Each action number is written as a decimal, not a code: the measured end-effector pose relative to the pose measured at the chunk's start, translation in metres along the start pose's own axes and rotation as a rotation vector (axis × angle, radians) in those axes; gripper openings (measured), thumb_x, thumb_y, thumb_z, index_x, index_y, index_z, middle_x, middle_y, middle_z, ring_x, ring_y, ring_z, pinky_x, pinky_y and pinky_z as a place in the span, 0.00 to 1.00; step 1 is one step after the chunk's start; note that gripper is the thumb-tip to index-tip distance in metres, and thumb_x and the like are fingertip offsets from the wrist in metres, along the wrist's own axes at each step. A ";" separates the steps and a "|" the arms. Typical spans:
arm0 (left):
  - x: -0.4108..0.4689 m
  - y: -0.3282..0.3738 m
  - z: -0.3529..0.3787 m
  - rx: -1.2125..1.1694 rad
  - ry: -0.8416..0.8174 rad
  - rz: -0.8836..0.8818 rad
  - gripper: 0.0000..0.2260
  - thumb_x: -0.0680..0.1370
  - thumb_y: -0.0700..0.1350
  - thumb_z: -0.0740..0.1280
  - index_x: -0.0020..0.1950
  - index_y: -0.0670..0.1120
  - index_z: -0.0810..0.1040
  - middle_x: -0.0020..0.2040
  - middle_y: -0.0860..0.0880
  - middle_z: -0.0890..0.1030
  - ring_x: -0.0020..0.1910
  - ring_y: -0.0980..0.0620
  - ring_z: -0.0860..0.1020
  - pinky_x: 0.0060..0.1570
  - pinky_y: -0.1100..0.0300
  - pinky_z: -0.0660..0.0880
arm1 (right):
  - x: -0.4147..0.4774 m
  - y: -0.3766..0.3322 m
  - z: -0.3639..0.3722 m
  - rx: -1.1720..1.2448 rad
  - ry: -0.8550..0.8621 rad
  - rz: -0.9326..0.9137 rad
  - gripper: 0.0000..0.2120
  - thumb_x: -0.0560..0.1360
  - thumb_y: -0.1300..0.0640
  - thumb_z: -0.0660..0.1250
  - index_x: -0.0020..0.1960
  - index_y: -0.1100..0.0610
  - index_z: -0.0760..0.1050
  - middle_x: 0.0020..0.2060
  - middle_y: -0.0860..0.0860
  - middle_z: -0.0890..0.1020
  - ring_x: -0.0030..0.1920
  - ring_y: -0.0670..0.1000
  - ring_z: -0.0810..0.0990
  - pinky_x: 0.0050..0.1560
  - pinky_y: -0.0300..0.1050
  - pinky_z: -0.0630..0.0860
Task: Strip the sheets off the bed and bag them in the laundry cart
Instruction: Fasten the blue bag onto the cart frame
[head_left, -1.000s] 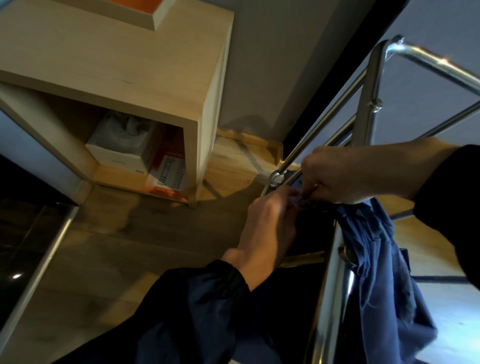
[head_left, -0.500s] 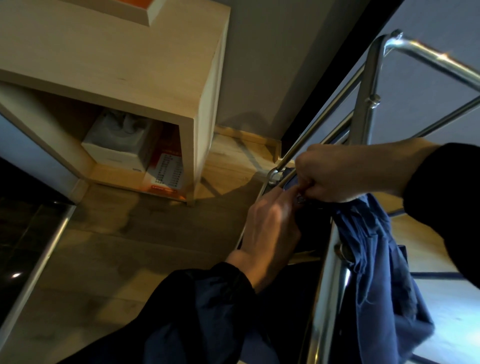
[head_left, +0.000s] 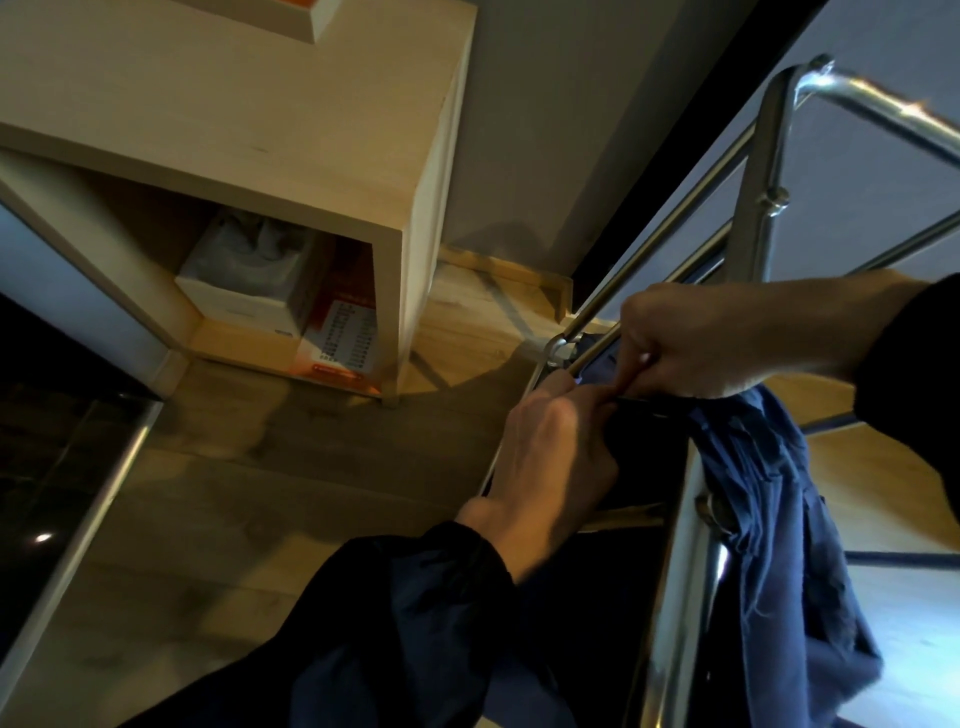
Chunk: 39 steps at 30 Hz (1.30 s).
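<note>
From the head camera, the shiny metal cart (head_left: 675, 597) stands on the right, on the wooden floor (head_left: 234, 493). A blue bag (head_left: 769, 519) hangs over its bars. Both hands meet at the cart's corner. The right hand (head_left: 717, 338) pinches the bag's top edge. The left hand (head_left: 550, 457) curls its fingers on the same edge, touching the right one. A wooden cabinet (head_left: 311, 130) with a tissue box (head_left: 244, 280) stands nearby.

Hotel guest room, by look of it: light-wood bedside cabinet (head_left: 291, 130) against grey wall (head_left: 545, 130), tissue box (head_left: 244, 280) and printed orange-edged card (head_left: 345, 332) in its open shelf. Wood-look plank floor (head_left: 234, 493), matching skirting (head_left: 498, 264). Chrome tube frame of my laundry cart (head_left: 762, 182) right before me, blue cloth bag (head_left: 769, 519) hung on it — housekeeping kit.
</note>
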<state>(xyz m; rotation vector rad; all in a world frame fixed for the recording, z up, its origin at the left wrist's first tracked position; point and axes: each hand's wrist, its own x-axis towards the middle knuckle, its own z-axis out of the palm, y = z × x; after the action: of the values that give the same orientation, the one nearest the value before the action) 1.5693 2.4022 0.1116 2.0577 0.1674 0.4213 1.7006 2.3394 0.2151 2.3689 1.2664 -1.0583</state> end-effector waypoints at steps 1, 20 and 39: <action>-0.001 0.002 0.001 0.015 -0.005 -0.009 0.20 0.73 0.51 0.54 0.48 0.45 0.83 0.37 0.49 0.73 0.35 0.50 0.74 0.34 0.66 0.63 | 0.000 0.001 0.000 0.009 -0.014 0.004 0.10 0.73 0.53 0.66 0.45 0.59 0.82 0.37 0.56 0.83 0.41 0.58 0.80 0.41 0.58 0.79; -0.004 -0.007 0.001 0.009 -0.043 -0.012 0.10 0.74 0.40 0.63 0.46 0.44 0.84 0.36 0.51 0.72 0.35 0.50 0.75 0.36 0.63 0.65 | -0.004 -0.007 -0.017 0.036 -0.165 -0.019 0.18 0.73 0.52 0.70 0.26 0.38 0.77 0.25 0.44 0.78 0.31 0.44 0.76 0.40 0.46 0.78; -0.003 -0.008 0.011 -0.341 -0.082 -0.061 0.12 0.77 0.44 0.68 0.60 0.45 0.78 0.55 0.46 0.81 0.55 0.51 0.79 0.55 0.52 0.77 | -0.033 -0.013 0.026 -0.038 0.441 0.033 0.32 0.76 0.38 0.42 0.44 0.54 0.80 0.38 0.50 0.82 0.42 0.52 0.79 0.54 0.53 0.73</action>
<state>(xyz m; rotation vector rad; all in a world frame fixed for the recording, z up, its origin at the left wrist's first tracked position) 1.5712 2.3963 0.0995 1.7264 0.1004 0.3044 1.6664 2.3131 0.2216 2.6739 1.3578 -0.5072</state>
